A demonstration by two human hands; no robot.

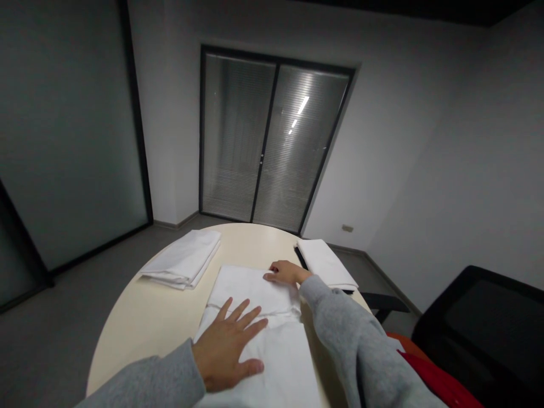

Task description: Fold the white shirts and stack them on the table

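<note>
- One glazed frame [276, 139] with two panes stands in the far wall.
- One round, pale worktop [140, 323] carries three white cloths.
- One black chair [488, 323] stands at the right.
- Of the three, the middle cloth [283, 351] lies nearest the person, its far part forming a folded-looking panel, with both hands on it.
- The left folded cloth [182, 258] lies in layers, apart from the middle one.
- The right folded cloth [326, 263] rests over one dark object [301, 258], which shows at two corners.
- Two hands: the left hand [225, 345] presses palm down, fingers spread wide; the right hand [287, 272] bends its fingers at the cloth's far right corner, whether pinching it I cannot tell.
- One small wall plate [347, 228] sits low behind.
</note>
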